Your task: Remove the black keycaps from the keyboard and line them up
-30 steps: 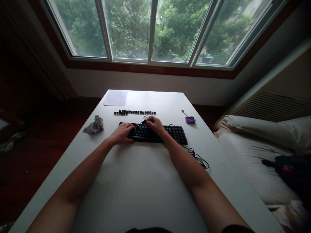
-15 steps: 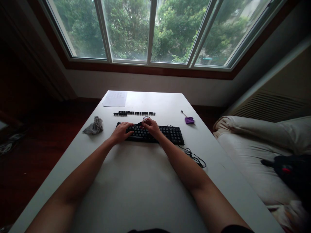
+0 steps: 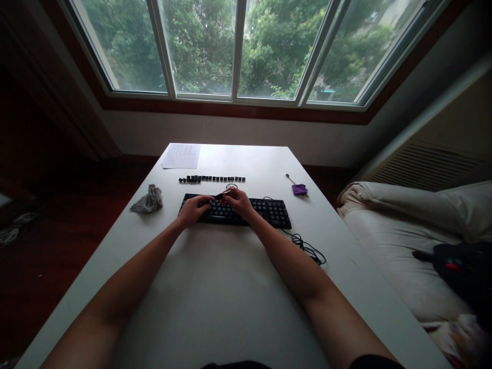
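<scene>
A black keyboard (image 3: 265,211) lies across the table with both my hands over its left half. My left hand (image 3: 193,209) is over the left end, thumb and fingertips drawn together at a small black piece (image 3: 218,197), which looks like a keycap. Close beside it, my right hand (image 3: 237,201) has its fingers pinched; what they grip is too small to make out. A thin, pale, ring-shaped thing (image 3: 232,185) shows just behind the right fingers; whether they touch it I cannot tell. Several loose black keycaps (image 3: 219,179) stand in a row behind the keyboard.
On the white table (image 3: 223,287) are a grey crumpled cloth (image 3: 149,200) at left, a paper sheet (image 3: 181,156) at the far left corner, and a purple item (image 3: 299,189) beside a small brush-like stick (image 3: 291,179). A coiled cable (image 3: 307,249) lies right of the keyboard.
My left hand has shifted slightly right, its thumb and fingers closing toward the small black piece by the right fingers. My right hand has hardly moved.
</scene>
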`<move>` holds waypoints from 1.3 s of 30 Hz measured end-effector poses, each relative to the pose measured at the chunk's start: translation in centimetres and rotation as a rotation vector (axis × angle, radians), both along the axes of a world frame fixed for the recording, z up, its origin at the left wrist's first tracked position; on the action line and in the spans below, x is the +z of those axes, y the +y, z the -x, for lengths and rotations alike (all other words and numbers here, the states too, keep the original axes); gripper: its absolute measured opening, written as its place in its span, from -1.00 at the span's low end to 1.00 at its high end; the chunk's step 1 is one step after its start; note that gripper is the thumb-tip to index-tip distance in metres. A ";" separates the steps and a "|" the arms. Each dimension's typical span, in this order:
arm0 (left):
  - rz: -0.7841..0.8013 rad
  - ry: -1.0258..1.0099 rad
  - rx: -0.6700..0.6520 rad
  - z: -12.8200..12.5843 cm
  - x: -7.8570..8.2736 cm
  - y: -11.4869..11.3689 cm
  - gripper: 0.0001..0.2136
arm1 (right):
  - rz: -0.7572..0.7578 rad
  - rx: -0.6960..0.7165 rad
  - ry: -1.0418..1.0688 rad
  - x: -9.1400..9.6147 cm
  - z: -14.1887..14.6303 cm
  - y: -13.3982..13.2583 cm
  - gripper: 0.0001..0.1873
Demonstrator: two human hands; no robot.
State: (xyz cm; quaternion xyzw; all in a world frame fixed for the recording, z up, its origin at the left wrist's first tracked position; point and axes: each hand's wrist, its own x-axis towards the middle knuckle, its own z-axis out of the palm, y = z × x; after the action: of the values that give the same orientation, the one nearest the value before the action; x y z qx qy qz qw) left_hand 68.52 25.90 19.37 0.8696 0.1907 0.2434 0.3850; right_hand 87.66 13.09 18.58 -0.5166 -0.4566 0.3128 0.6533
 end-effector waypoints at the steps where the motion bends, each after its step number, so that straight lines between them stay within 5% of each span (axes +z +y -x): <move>1: 0.019 -0.002 0.004 0.0 0.0 0.0 -0.72 | 0.000 0.003 0.002 0.0 0.0 0.0 -0.63; 9: 0.138 -0.018 0.007 0.1 0.0 0.1 -0.65 | 0.032 0.017 0.049 -0.2 -0.3 0.0 -0.59; 39: 0.045 -0.030 0.022 -0.1 -0.4 0.5 -0.67 | 0.050 0.071 0.206 -0.3 0.0 0.0 -0.54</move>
State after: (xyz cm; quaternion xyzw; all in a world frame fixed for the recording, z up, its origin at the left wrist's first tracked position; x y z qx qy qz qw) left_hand 68.61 26.39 19.00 0.8549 0.2000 0.2562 0.4044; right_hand 87.67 13.11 18.25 -0.4814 -0.3969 0.3984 0.6723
